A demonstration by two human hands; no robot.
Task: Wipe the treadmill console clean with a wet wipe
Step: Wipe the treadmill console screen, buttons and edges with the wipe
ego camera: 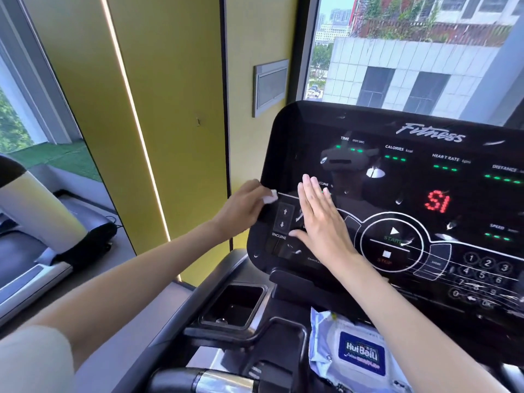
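console: black, lit, red digits showing
left hand: fingers curled on wet wipe, at console's left edge
right hand: flat, fingers straight, on panel
wipe pack: below console

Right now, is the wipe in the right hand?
No, the left hand holds the wipe at the left edge of the console; the right hand lies flat on it, holding nothing.

Yellow wall panels from 10 to 12 o'clock, split by a lit slanting strip; grey vent plate near 12. Daylit window at 1 o'clock onto tiled buildings; another window at 9, greenery outside
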